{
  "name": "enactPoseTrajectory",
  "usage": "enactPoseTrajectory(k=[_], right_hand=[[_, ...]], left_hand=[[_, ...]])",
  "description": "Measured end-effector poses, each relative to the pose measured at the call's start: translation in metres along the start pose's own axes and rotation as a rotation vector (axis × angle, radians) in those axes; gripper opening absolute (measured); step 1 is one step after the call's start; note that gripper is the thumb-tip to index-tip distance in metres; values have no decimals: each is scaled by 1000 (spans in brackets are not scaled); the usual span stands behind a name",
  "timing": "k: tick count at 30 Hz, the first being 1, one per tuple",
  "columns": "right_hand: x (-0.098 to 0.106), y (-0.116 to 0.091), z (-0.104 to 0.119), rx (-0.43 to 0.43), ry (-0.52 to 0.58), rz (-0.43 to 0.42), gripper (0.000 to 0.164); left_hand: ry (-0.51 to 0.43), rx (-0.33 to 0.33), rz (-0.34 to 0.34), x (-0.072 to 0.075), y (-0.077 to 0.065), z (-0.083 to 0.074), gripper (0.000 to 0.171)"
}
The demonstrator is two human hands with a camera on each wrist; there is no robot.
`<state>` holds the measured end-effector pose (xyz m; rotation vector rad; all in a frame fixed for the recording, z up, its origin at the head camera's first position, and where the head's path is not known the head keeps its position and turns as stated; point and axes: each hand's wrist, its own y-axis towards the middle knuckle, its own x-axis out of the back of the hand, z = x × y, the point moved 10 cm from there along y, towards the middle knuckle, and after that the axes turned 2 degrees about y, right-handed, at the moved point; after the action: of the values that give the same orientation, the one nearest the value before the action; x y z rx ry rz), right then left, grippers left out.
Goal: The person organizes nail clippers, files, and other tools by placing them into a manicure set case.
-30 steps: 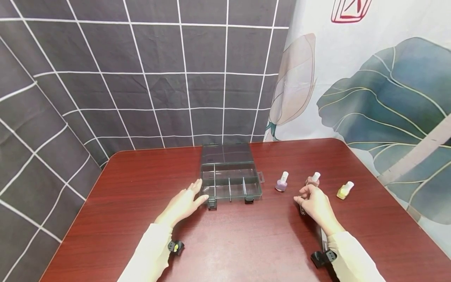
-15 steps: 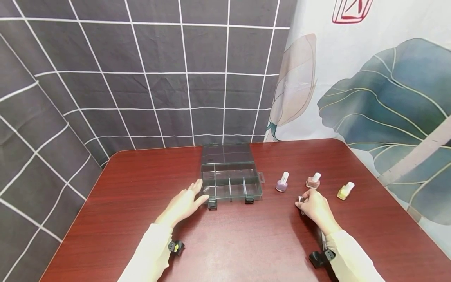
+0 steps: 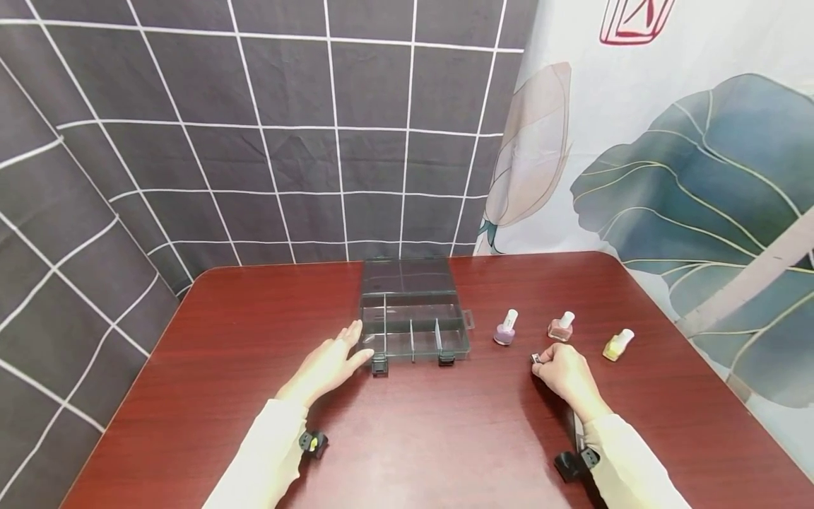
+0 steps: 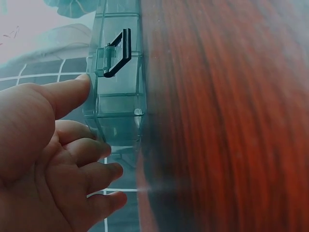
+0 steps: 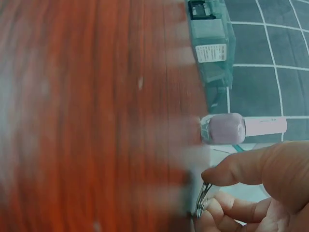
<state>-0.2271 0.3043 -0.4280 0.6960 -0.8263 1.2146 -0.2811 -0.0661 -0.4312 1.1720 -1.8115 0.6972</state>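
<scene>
An open clear teal plastic organizer box (image 3: pixel 399 345) lies at the middle of the table, its lid tipped back and dividers inside. My left hand (image 3: pixel 323 369) rests at the box's left front corner. In the left wrist view its thumb (image 4: pixel 72 94) touches the box edge, and the other fingers lie loosely extended beside it. At the right, my right hand (image 3: pixel 568 372) pinches a small silver nail clipper (image 5: pixel 202 199) between thumb and fingers, low over the table. Just past that hand stands a purple nail polish bottle (image 3: pixel 504 334) with a white cap.
A pink nail polish bottle (image 3: pixel 561 328) and a yellow one (image 3: pixel 616 348) stand farther right on the red-brown table (image 3: pixel 267 311). Black latches (image 3: pixel 379 365) stick out at the box's front. A grey checked cloth (image 3: pixel 267 141) hangs behind the table.
My right hand has closed its fingers on the nail clipper and drawn slightly nearer, and the clipper's end now points left. My left hand stays at the box.
</scene>
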Motion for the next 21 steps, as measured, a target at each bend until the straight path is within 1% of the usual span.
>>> enactPoseTrajectory(k=[2,7,13,18,21], right_hand=[[1,0,1,-7,0,-2,9],[3,0,12,1,11,0,8],[3,0,34,49,57,-15,6],[-1,0,55,103,122,-14,7],[-2,0,68,139,142,-22,6]], left_hand=[[-6,-3,-2,1,0,-1,67],[24,-10,6,2,0,-1,67],[24,-1,1,5,1,-2,65],[30,-3,-13,4,0,-3,65],[44,-9,-15,3,-3,-3,64]])
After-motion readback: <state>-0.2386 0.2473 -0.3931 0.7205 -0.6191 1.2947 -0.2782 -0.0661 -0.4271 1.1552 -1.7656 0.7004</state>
